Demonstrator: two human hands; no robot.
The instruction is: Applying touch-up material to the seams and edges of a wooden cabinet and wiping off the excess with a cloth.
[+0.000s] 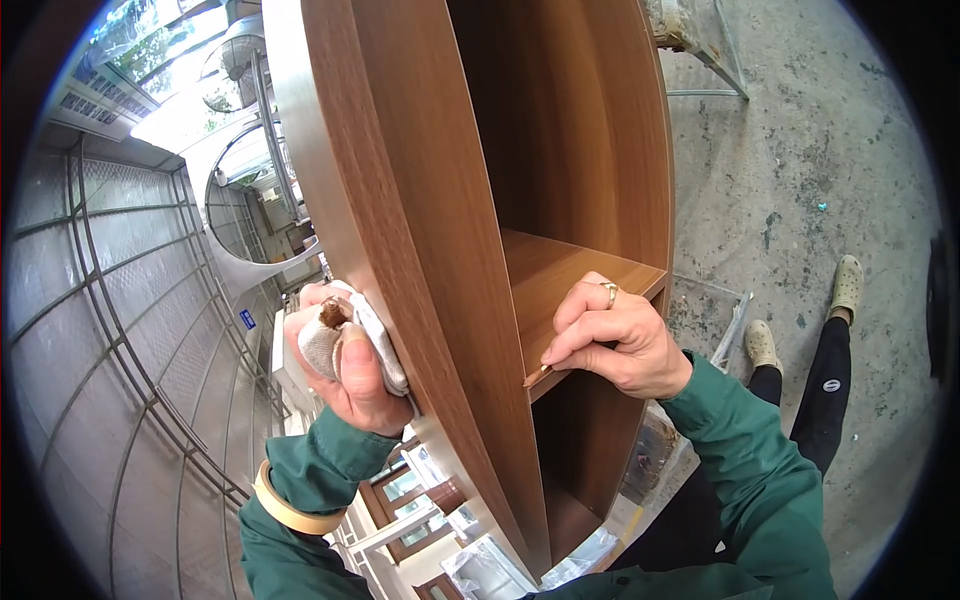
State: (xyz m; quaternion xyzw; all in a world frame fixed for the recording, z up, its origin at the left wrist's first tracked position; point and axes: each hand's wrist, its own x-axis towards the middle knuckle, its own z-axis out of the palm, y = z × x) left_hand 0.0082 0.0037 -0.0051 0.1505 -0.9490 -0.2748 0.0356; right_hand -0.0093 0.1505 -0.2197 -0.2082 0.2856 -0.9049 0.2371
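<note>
A brown wood-grain cabinet (415, 190) with open compartments fills the middle of the view. My right hand (625, 338) pinches a thin yellowish stick (546, 370); its brown tip meets the corner where the shelf board (575, 285) joins the upright panel. Whether it is a brush or a pencil I cannot tell. My left hand (350, 365) is closed around a bunched whitish cloth (322, 345) with a dark brown stain on it, and rests beside the cabinet's outer left side. A ring is on a finger of the right hand.
Stained grey concrete floor (790, 190) lies to the right, where two feet in beige clogs (848, 282) show. A metal-legged stand (715, 65) is beyond the cabinet. At left are a metal-framed panel wall (110, 300) and a large round-framed object (225, 200).
</note>
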